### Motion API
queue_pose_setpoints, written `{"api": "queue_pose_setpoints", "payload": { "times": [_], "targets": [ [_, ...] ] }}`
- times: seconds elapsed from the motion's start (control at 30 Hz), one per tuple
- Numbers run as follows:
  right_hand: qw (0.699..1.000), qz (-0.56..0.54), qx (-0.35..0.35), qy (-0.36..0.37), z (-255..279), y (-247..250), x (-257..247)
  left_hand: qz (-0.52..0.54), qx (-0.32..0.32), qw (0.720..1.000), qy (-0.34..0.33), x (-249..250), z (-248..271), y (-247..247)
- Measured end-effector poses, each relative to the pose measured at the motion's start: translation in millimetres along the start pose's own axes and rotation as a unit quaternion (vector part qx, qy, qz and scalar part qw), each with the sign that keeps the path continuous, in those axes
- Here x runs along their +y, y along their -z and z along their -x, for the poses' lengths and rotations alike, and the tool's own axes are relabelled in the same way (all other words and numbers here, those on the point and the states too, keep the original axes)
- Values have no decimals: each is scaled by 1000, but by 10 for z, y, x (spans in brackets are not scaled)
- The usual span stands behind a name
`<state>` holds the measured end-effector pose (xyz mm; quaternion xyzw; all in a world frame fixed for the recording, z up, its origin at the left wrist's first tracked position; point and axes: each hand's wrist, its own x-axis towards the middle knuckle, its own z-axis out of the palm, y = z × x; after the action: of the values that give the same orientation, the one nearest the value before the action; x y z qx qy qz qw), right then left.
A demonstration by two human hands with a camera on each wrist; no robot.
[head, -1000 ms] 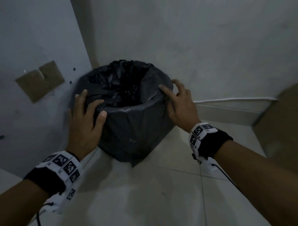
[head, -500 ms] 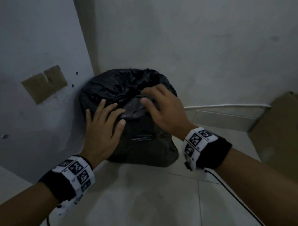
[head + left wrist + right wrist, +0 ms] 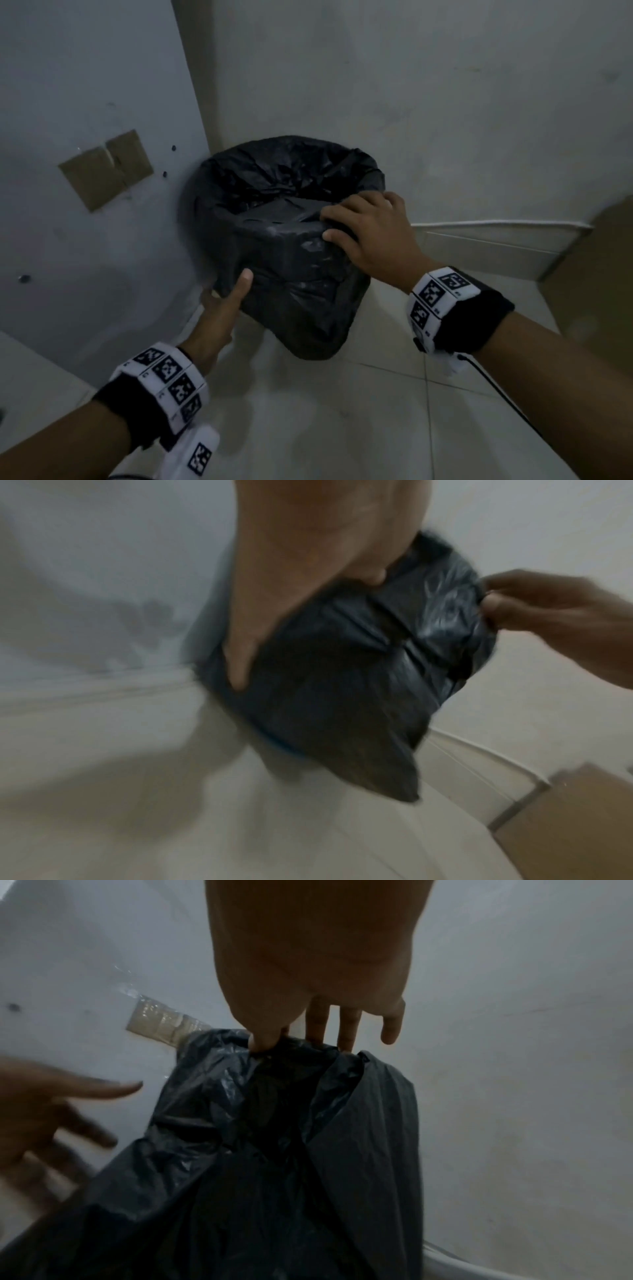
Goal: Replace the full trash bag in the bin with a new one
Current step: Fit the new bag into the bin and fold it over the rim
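A bin wrapped in a black trash bag stands in the corner of the room, and the bag's top is open and crumpled. My right hand pinches a fold of the bag at the near right rim between thumb and forefinger, with the other fingers stretched out. My left hand lies against the lower left side of the bag with its thumb pointing up. Its fingers are hidden behind the bin in the head view; the right wrist view shows that left hand blurred, with fingers spread.
Walls close in behind and to the left of the bin. A cardboard patch is stuck on the left wall. A brown board leans at the right. A white skirting runs along the back wall. Pale floor tiles lie in front.
Both hands lay on top of the bag before. My left hand has dropped to the bin's lower left side. My right hand has slid right and pinched the bag at the rim.
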<state>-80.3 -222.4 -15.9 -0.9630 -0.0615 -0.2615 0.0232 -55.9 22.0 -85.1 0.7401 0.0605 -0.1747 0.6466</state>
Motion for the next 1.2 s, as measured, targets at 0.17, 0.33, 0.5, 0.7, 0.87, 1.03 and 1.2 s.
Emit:
{"api": "queue_pose_setpoints", "payload": {
  "times": [0.17, 0.33, 0.5, 0.7, 0.87, 1.03, 1.2],
  "targets": [
    [999, -32, -18, 16, -29, -9, -139, 21, -196, 969, 150, -202, 35, -108],
    [997, -73, -34, -4, -45, -5, -127, -10, -142, 990, 3, -190, -37, -414],
    [996, -83, 26, 8, -28, -84, -87, -40, -59, 997, -43, -422, -197, -525],
    [996, -60, 68, 20, 67, -211, -22, -113, -39, 993, -16, -644, -461, -543],
    [996, -43, 75, 16, 176, -257, 31, -165, -12, 986, 12, -700, -699, -662],
    [995, -18, 97, -9, 206, -317, 63, -194, -40, 980, 34, -727, -779, -775],
    [995, -30, 92, -17, 206, -314, 43, -196, -67, 974, 94, -926, -809, -644]
  ]
}}
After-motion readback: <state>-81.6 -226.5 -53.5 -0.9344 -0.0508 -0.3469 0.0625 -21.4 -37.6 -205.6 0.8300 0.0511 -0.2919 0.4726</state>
